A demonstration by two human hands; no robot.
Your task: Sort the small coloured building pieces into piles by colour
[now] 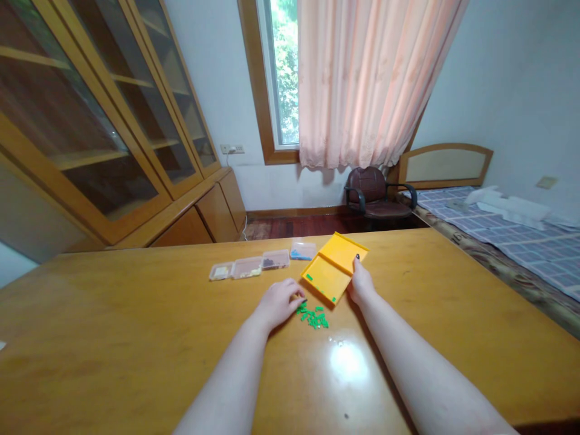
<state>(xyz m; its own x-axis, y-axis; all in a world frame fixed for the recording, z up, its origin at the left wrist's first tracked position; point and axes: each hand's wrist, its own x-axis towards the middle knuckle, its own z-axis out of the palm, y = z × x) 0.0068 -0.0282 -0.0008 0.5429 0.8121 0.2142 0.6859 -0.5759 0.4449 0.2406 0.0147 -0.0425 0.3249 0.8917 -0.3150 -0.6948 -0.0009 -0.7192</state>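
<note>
Tray point(328, 275), yellow and two-panelled, is gripped at its edge by the right hand point(363, 284); the left hand point(278, 303) curls at small, angular green pieces point(313, 317), whether pinching any I cannot tell.

right fingers point(357, 269) hold a yellow tray point(327, 279), left fingers point(293, 290) beside green pieces point(313, 319).

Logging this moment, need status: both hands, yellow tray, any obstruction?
Right hand holds yellow tray, few green bits inside. Left hand at edge of green pile, grip unclear. No obstruction seen between pile and tray.
</note>
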